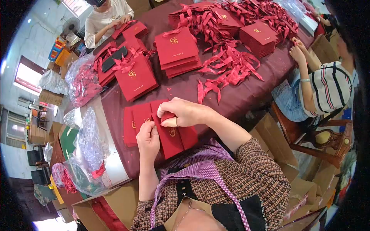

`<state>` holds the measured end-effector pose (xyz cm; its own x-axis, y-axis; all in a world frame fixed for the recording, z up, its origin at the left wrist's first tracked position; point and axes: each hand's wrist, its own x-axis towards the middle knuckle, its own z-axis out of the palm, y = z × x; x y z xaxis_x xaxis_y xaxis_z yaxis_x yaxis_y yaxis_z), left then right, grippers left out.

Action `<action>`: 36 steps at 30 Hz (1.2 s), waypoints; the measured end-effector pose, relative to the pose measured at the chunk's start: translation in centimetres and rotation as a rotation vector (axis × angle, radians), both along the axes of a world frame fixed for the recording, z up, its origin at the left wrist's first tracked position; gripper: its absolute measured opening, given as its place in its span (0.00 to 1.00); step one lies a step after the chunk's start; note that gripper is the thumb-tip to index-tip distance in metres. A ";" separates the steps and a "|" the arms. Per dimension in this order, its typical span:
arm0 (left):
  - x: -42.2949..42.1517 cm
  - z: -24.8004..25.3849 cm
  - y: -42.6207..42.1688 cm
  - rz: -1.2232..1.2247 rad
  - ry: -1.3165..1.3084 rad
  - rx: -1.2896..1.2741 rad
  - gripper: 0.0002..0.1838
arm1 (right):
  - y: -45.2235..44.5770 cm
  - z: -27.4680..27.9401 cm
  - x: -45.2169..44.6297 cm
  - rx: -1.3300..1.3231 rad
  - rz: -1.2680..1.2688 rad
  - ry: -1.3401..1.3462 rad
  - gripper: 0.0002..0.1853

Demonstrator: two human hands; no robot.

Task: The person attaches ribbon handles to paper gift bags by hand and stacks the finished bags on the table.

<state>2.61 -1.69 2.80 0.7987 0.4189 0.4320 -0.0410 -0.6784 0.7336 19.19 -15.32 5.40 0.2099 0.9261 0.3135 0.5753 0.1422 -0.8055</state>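
Red paper gift bags (170, 144) with gold lettering lie flat and overlapping on the table in front of me. My left hand (148, 135) is closed in a pinch at the edge of the top bag. Over the upper part of that same bag, my right hand (184, 111) curls with thumb and fingertips drawn together. A tan band shows near its thumb. Whether a ribbon is between my fingertips is too small to tell.
Stacks of finished-looking red bags (177, 48) and a heap of red ribbons (235, 63) cover the dark red tablecloth (246, 92). A black phone (114, 59) lies on bags at left. Plastic wrapping (90, 142) sits left. Two people work nearby; a wooden chair (320, 138) stands right.
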 end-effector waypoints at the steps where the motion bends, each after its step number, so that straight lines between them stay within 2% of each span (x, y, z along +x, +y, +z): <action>1: 0.0 -0.2 0.2 0.036 0.000 0.001 0.04 | 0.0 0.1 0.1 -0.044 0.030 0.034 0.14; 2: 0.0 -0.5 0.5 0.071 -0.001 0.002 0.04 | -0.1 0.2 0.3 -0.033 0.113 0.156 0.16; 4: -0.2 0.1 0.9 0.079 0.036 -0.096 0.04 | -0.2 0.4 0.1 -0.011 0.157 0.209 0.17; 5: -0.2 0.1 1.0 0.067 0.038 -0.079 0.05 | -0.1 -0.1 -0.2 0.094 0.067 -0.020 0.16; 7: -0.1 0.3 0.8 0.030 0.069 -0.039 0.05 | 0.2 0.0 -0.5 0.284 -0.085 -0.251 0.15; 9: 0.3 0.5 -0.2 -0.003 0.019 0.011 0.03 | 0.3 0.3 -0.3 0.269 -0.071 -0.275 0.14; 11: 0.4 1.4 -0.8 -0.011 0.045 0.015 0.01 | 0.6 0.0 0.1 0.238 0.045 -0.251 0.12; 13: 0.4 1.9 -1.2 -0.034 0.074 -0.033 0.01 | 0.5 0.3 0.3 0.235 0.066 -0.255 0.08; 15: 0.4 1.3 -1.1 -0.049 -0.007 -0.067 0.00 | 0.4 0.5 0.5 0.126 0.121 -0.228 0.07; 17: -0.2 1.4 -1.0 -0.023 0.093 -0.339 0.02 | 0.2 1.1 0.7 0.102 0.146 -0.222 0.05; 18: -0.4 1.5 -0.8 0.109 0.057 -0.392 0.04 | -0.1 1.6 0.9 0.065 0.187 -0.230 0.04; 19: -0.6 2.3 -0.2 0.168 0.020 -0.668 0.06 | -0.4 1.8 1.1 0.027 0.226 -0.237 0.04; 21: -1.5 1.4 3.0 0.084 -0.269 -0.970 0.06 | -0.7 1.6 1.5 0.047 0.230 -0.203 0.04; 22: -2.0 1.1 4.5 0.033 -0.346 -1.053 0.05 | -0.8 1.6 1.6 0.051 0.191 -0.190 0.04; 24: -2.5 1.1 5.0 0.020 -0.313 -1.086 0.04 | -0.8 1.6 1.7 0.077 0.125 -0.187 0.04; 26: -1.7 1.6 3.7 0.342 -0.256 -0.446 0.04 | -0.7 1.5 2.0 0.042 0.098 -0.197 0.03; 27: -2.0 1.6 3.5 0.408 -0.205 -0.167 0.05 | -0.6 1.5 2.1 0.009 0.073 -0.212 0.02; 29: -2.8 3.2 2.3 0.301 -0.095 -0.060 0.05 | -0.3 1.5 1.9 0.016 0.039 -0.228 0.02; 30: -2.9 4.1 1.5 0.164 -0.038 -0.032 0.05 | -0.2 1.5 1.8 0.021 0.019 -0.222 0.02; 32: -2.8 4.5 -0.2 -0.014 0.066 -0.064 0.07 | 0.0 1.6 1.9 -0.009 0.015 -0.206 0.03; 36: -2.6 2.8 -0.4 -0.019 0.156 0.068 0.09 | 0.6 1.1 1.8 0.026 0.013 -0.176 0.04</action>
